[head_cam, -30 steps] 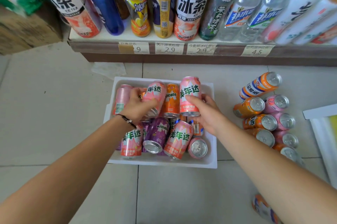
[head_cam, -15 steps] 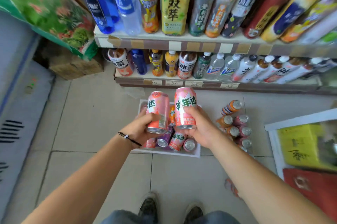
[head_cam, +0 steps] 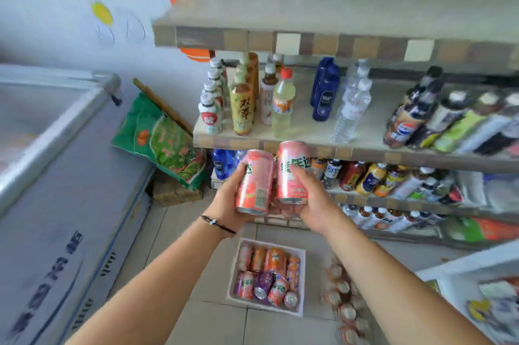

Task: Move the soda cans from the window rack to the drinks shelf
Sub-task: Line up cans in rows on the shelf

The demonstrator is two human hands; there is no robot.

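Note:
My left hand [head_cam: 224, 201] grips a pink soda can [head_cam: 254, 181], tilted slightly. My right hand [head_cam: 311, 198] grips a second pink can [head_cam: 290, 173] with green lettering, held upright. The two cans touch side by side in front of the drinks shelf unit, level with its second shelf edge [head_cam: 365, 152]. Far below on the floor a white foam tray [head_cam: 302, 283] holds several more cans, pink, orange and purple. Several loose cans [head_cam: 341, 297] lie on the tiles to its right. On the top shelf [head_cam: 309, 4] a few cans stand at the back.
A grey chest freezer [head_cam: 56, 176] fills the left side. A green sack [head_cam: 165, 139] leans on a cardboard box between freezer and shelves. Bottles crowd the lower shelves. A white box edge [head_cam: 463, 266] sits at the right.
Both hands have lifted the two pink cans from the floor tray up to shelf height. The view has risen from the tray to the upper shelves.

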